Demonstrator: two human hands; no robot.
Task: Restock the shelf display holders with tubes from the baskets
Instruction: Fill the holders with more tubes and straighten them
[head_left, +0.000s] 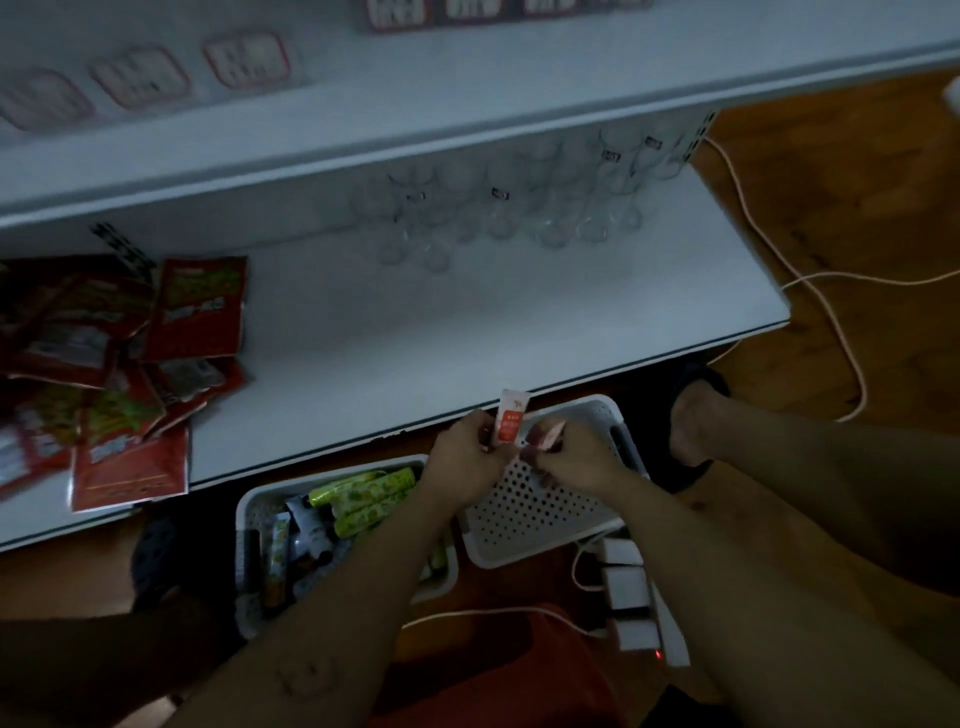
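We are crouching in front of a white shelf (467, 322) and holding both hands together just below its front edge. Our left hand (467, 452) is grasping a red-and-white tube (511, 423), fingers curled round its lower part, so the tube is standing upright with its flat end rising above the shelf edge. Our right hand (576, 457) is pinching a second, smaller reddish tube (548, 434), which is leaning to the right just beside the first; its print is too blurred for us to read.

Under our hands, 2 white perforated baskets are sitting on the floor. The left basket (244, 514) is holding green tubes (363, 499) lying on their sides among a few darker items. The right basket (524, 519) is showing its bare dotted bottom below our wrists.

At the back of the shelf, a cluster of clear display holders (498, 208) is standing well apart from our hands. Red snack packets (119, 364) are lying in a loose heap on the left end of the shelf. A pale cable (810, 291) is running across the wooden floor at the right, and a power strip (628, 592) with white plugs is lying beside the right basket. Our right foot (691, 421) is resting just beyond that basket.
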